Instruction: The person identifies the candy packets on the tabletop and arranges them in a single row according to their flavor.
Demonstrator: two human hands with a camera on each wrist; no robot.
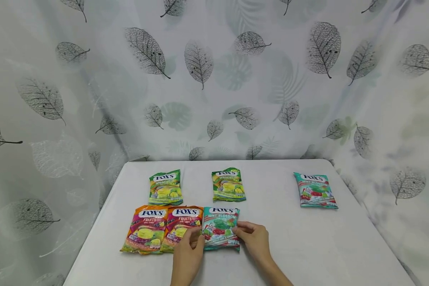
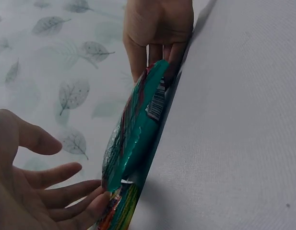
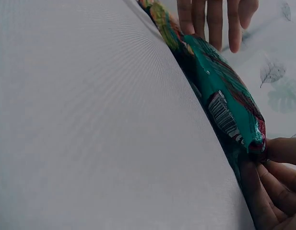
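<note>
The teal-green, pillow-shaped candy bag of glossy plastic film [image 1: 219,227], printed Mint Blossom, is placed at the right end of the near row on the white, smooth-topped table [image 1: 293,242], its left edge set against the orange-and-magenta, pillow-shaped plastic candy bag [image 1: 183,219] beside it. Its right edge is pinched by the bare right hand [image 1: 254,240], with the thumb laid above and the fingers bent in below. By the bare left hand [image 1: 188,252] nothing is gripped; its fingers are spread and loosely extended, with the tips touching near the left edge, where the two bags meet.

The teal bag can be judged light, soft and puffed, its filling likely to be shifted inside when tilted. The film may prove slippery, and it could be dented or creased by a hard squeeze, though the candies are probably firm. A hold is best taken at both side edges, thumb above and fingers below, with the pressure kept gentle and the bulging middle left unpressed
</note>
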